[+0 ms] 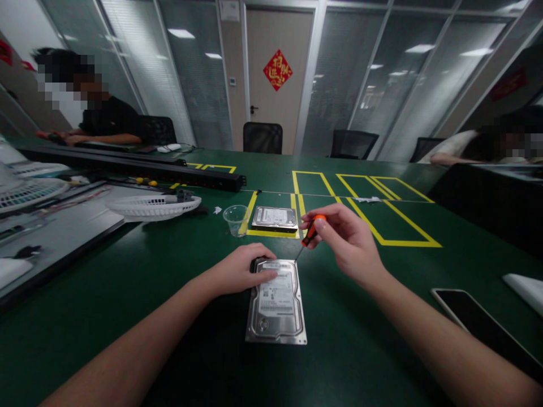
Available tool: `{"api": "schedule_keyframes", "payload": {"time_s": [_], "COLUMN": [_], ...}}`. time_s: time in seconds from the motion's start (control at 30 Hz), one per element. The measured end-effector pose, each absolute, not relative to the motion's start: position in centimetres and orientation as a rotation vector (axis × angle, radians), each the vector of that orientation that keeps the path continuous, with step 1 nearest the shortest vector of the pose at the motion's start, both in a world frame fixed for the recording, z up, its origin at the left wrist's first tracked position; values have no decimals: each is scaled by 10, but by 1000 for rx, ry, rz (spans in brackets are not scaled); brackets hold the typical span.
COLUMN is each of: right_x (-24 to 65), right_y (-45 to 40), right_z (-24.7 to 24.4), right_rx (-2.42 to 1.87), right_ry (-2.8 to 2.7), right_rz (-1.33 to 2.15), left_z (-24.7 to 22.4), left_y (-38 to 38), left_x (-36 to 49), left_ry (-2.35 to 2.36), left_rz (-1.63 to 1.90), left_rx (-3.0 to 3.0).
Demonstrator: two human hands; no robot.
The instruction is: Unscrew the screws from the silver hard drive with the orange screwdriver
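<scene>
Left hand (242, 268) clasped a silver rectangular metal hard drive (278, 305), right hand (352, 242) grasped an orange-and-black slim-shafted screwdriver (311, 232), its tip stood at the far right corner.

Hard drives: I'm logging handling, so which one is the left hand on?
The nearer drive, with the left hand at its far end; the other drive lies beyond, beside the clear cup.

Shiny metal HDD (280, 325) w/ paper label (274, 302), plastic screwdriver hdl (311, 230), smooth clear-plastic cup (236, 219)
</scene>
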State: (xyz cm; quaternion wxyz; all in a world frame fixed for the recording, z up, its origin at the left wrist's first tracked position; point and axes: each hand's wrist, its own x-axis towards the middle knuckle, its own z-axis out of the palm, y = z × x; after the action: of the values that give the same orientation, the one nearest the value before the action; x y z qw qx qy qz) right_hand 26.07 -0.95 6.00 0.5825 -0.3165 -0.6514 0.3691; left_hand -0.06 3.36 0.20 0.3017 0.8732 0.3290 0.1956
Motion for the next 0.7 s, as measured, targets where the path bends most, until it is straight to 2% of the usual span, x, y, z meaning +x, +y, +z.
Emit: {"api": "schedule_keyframes", "payload": {"time_s": [0.7], "right_x": [261], "right_y": [-10], "right_z": [59], "right_rx": [-719], "right_ry": [-1513], "right_rz": [901], "left_z": [2], "left_y": [34], "left_x": [-2], "left_ry": [864], "left_rz": [527], "left_rx": [2324]}}
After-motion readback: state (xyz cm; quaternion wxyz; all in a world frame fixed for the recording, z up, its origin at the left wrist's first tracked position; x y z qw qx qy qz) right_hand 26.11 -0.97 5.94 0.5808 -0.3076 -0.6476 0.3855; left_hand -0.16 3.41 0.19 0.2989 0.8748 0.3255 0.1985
